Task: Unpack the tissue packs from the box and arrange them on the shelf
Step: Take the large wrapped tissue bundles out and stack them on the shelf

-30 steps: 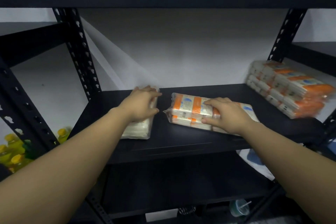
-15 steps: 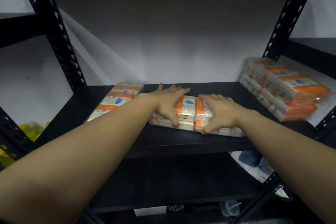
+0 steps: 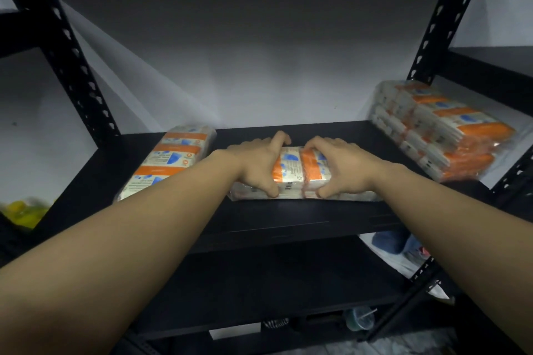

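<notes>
Hands: your left hand (image 3: pixel 256 166) and right hand (image 3: pixel 344 167) both clasp the middle pack (image 3: pixel 300 174), fingers curled over its far edge, thumbs hooked on the near face.
Pack: it lies flat on the shelf (image 3: pixel 288 219), centre, just back from the front lip, long side toward you.
Left pack (image 3: pixel 170 166): flat on the shelf's left end, running front to back, near your left wrist but apart from the middle pack.
Stack (image 3: pixel 441 130): several packs piled at the right end against the upright (image 3: pixel 444 29), well apart from your hands.
Box: not in view, so you can't tell what's left to unpack.
Handling: looks light and soft to me; film wrap, so likely slick and squashy. It should give under your fingers, not crack. Best hold is what you've got: both ends, palms on top, thumbs in front, and slide rather than lift.
Risk: squeeze one corner only and the bundle may bend or skew.
Change: a second ago your left hand lay on the left pack, with only the right on this one; half a second ago the left had crossed over. Now both grip it evenly and it sits squarer to the shelf edge.
Below: lower shelves dark; a cup with a straw (image 3: pixel 359 320) down on the floor; something yellow (image 3: pixel 21 210) far left, blurred.
</notes>
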